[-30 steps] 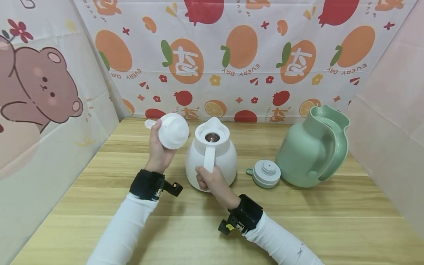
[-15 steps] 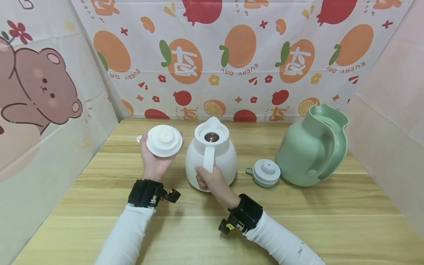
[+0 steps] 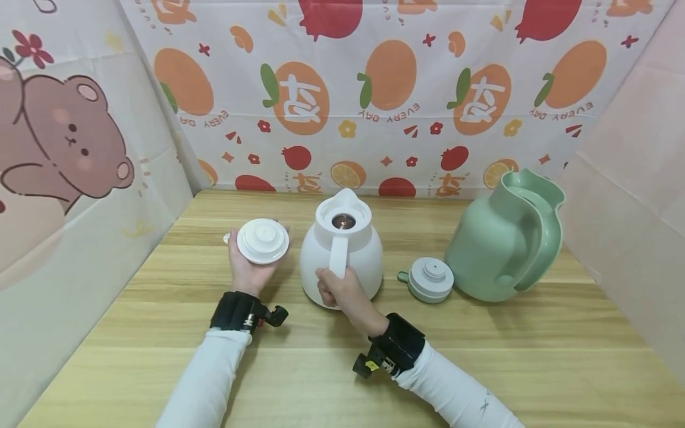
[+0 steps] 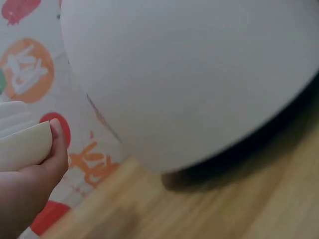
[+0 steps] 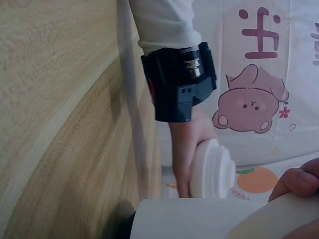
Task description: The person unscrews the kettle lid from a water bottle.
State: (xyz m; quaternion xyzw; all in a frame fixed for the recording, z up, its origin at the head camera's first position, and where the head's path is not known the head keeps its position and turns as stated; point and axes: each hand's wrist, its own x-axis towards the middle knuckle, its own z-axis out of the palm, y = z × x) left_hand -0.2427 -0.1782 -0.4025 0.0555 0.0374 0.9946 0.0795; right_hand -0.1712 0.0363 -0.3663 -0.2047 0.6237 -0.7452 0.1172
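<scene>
My left hand point(image 3: 250, 274) holds a white jug lid point(image 3: 262, 241), its stepped underside facing up. The left wrist view shows fingers curled round the edge of the lid point(image 4: 25, 147). In the middle of the table stands a white vacuum jug point(image 3: 365, 261) without a lid, its dark round mouth showing. My right hand point(image 3: 342, 292) grips the lower part of the jug's handle point(image 3: 338, 257). The lid is to the left of the jug and apart from it. In the right wrist view, the left hand and lid point(image 5: 212, 169) appear beyond the jug.
A green jug point(image 3: 481, 249) stands on the right of the wooden table point(image 3: 299, 380). Beside it lies a grey lid point(image 3: 430, 282) with a green tab, its stepped side up. A fruit-print cloth point(image 3: 342, 142) hangs behind the table's back edge.
My left hand has turned the lid underside up and brought it lower and slightly to the left. The right hand and white jug have stayed put.
</scene>
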